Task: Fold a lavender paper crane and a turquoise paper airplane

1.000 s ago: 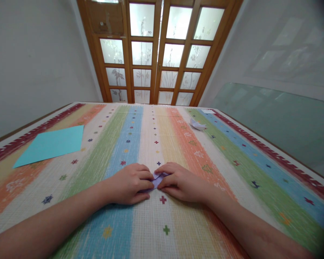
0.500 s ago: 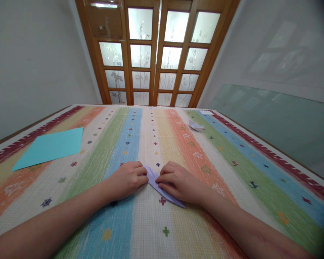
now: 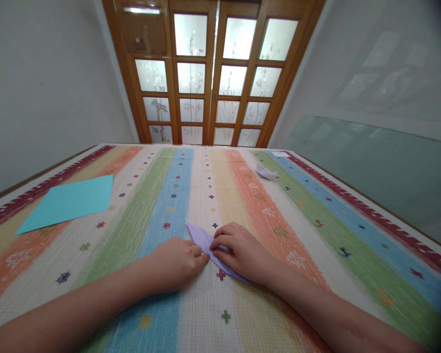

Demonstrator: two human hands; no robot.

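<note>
A folded sheet of light purple paper [image 3: 202, 239] lies slantwise on the striped tablecloth, its pointed far end at the upper left. My right hand [image 3: 238, 251] is closed on the paper's middle, thumb and fingers pinched together, and covers much of its right part. The near tip pokes out below that hand. My left hand [image 3: 180, 263] has its fingers curled in, with the fingertips at the paper's lower left edge, close to the right fingertips. What lies under the left fingers is partly hidden.
A flat turquoise sheet of paper [image 3: 71, 202] lies at the left. Farther back on the right sits a small pale folded paper piece [image 3: 266, 172]. A white slip [image 3: 280, 154] is near the far right corner. The striped tablecloth [image 3: 202, 318] covers the table; wooden glazed doors [image 3: 211, 73] stand behind.
My left hand has slid down and toward me along the paper's edge, uncovering its far pointed end. The right hand has shifted only slightly and keeps its pinch.
</note>
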